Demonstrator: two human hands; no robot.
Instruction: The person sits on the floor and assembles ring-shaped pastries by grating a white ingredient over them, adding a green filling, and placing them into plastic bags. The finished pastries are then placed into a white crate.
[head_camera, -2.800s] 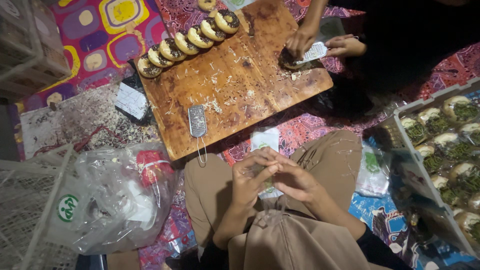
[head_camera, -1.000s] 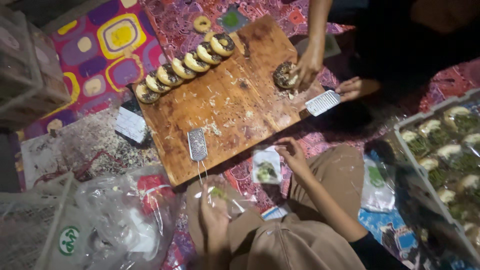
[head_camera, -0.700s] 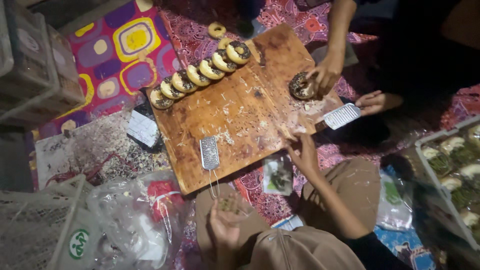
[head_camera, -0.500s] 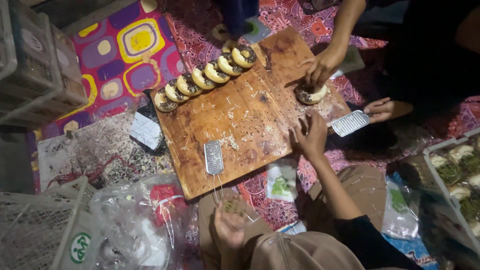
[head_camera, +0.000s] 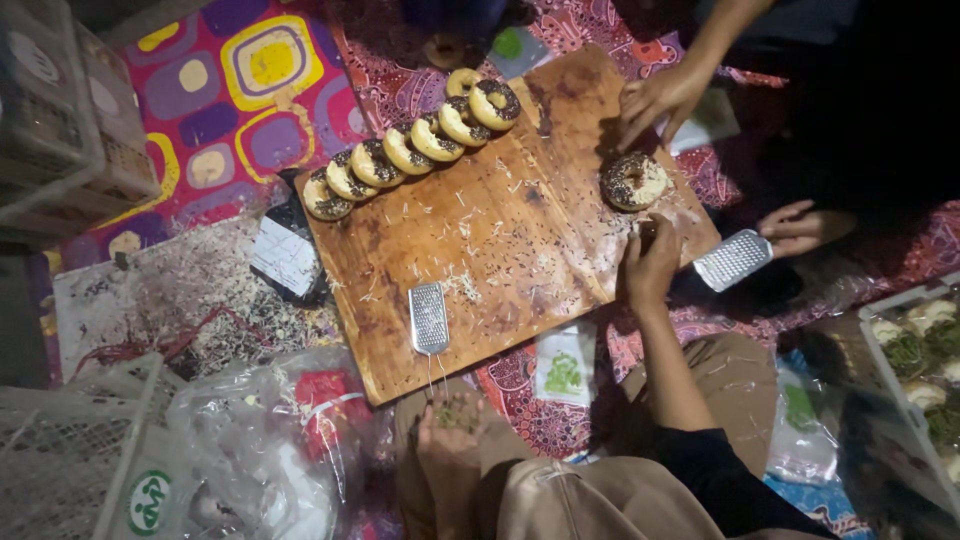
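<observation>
On a patterned mat (head_camera: 230, 90), wooden board (head_camera: 500, 220), right hand (head_camera: 650, 268) at edge

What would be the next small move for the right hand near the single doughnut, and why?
Probably the right hand should close on the sprinkled doughnut and lift it. The hand rests on the wooden board just below that doughnut, which lies apart from the row of doughnuts. The left hand waits palm up, cupping greenish bits.
</observation>
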